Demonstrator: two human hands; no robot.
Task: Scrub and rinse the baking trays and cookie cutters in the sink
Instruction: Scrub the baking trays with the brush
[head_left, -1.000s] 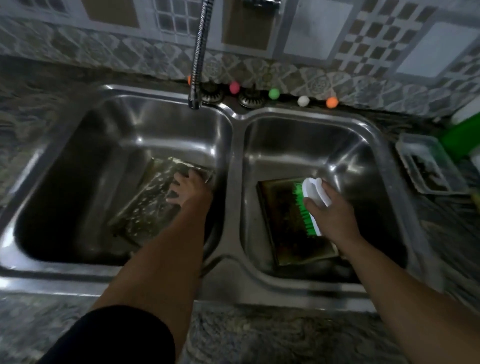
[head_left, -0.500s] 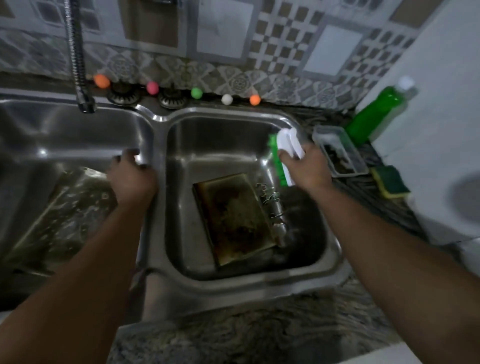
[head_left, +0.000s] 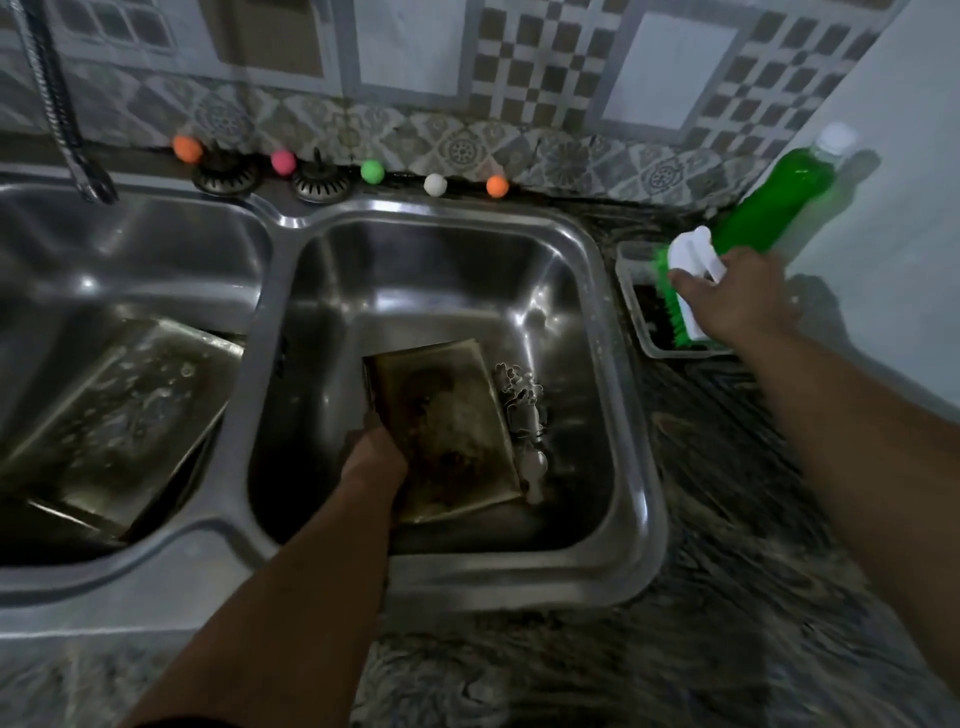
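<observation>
Baking tray (stained) lies in the right sink basin, its left edge gripped by the left hand; cookie cutters lie beside it. Right hand clasps a scrub brush over a plastic container.

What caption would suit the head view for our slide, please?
Left hand grips a dirty baking tray; right hand holds a scrub brush.

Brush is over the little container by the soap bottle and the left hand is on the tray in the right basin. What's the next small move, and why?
Probably dip the brush into the container beneath it, then bring it back to the tray. The tray looks heavily browned, and the left hand already grips its near edge.
</observation>
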